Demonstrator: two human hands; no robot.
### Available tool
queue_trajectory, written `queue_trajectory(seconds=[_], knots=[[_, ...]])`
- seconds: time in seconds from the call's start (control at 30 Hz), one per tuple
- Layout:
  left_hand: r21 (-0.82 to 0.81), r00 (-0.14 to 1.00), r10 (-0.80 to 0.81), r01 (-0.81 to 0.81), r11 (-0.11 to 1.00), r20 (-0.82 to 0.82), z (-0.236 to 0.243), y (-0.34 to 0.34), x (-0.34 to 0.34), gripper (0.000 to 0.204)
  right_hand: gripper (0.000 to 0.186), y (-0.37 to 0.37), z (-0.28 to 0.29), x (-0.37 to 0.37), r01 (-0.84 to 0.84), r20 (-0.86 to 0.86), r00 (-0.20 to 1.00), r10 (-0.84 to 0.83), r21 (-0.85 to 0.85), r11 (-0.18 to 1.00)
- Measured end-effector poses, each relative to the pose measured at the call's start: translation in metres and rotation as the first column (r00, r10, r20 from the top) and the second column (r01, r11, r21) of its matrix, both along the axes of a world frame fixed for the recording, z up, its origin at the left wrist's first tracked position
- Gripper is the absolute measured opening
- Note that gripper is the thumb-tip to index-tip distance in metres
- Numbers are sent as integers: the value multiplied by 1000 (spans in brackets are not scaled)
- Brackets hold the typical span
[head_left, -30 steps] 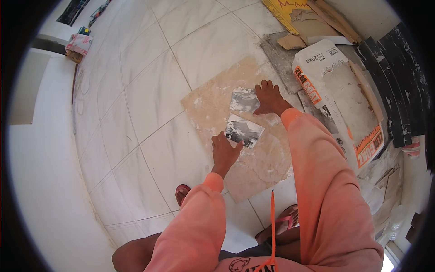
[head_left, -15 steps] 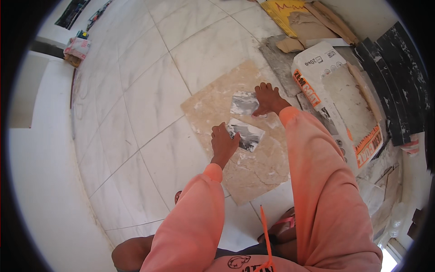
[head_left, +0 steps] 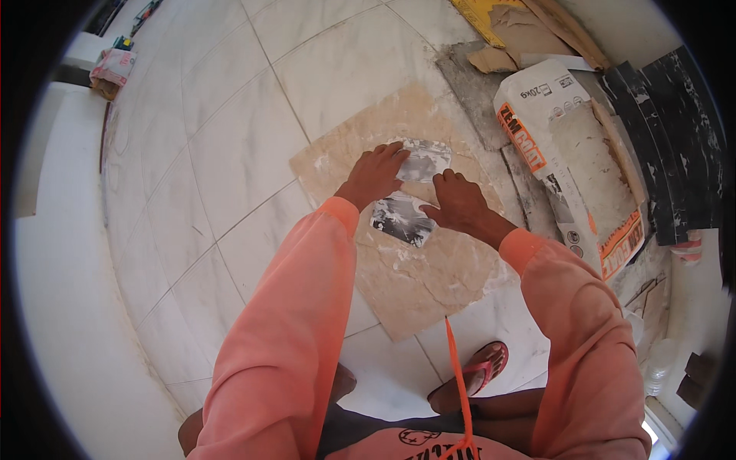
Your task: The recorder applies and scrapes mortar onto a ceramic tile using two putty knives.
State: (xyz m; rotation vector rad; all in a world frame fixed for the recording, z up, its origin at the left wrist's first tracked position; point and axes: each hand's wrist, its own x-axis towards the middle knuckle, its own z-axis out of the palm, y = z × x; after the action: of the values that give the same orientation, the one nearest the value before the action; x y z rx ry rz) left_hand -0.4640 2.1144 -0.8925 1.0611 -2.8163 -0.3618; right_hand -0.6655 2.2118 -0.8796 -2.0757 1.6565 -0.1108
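Plate, the farther of two, lies just right of the left hand, its long axis roughly sideways; that hand's bent fingers hide its left end, their grip unclear. The nearer plate lies left of the right hand, its long axis slanting toward the person rightward. The right fingers are curled, thumb at its edge; whether they grip, I cannot tell. Beneath is a beige slab; beyond the right fingers, an opened bag.

Right now my bare left hand masks the left end of the upper grey-and-white, smeared rectangular plate; the view's top edge crops a flat yellow sheet, material impossible to tell.
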Motion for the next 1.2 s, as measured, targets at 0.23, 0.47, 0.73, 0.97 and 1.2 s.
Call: queue_trajectory(seconds=[0.23,0.47,0.73,0.97,1.2], knots=[[267,999,10,-18,964,32,7,-24,-5,58,77,60,2,10,-39,-126,991,39,0,999],[382,775,631,-591,710,27,1,12,13,46,80,54,-7,11,-36,-164,986,38,12,999],[369,645,760,-690,623,-77,-22,115,19,50,91,34,-10,13,31,-162,987,-13,106,994],[199,937,347,-346,917,33,5,103,17,82,88,29,-8,11,85,-109,992,-69,147,985],[205,961,243,-267,942,136,8,87,19,86,67,35,-33,8,43,197,975,-103,285,958]])
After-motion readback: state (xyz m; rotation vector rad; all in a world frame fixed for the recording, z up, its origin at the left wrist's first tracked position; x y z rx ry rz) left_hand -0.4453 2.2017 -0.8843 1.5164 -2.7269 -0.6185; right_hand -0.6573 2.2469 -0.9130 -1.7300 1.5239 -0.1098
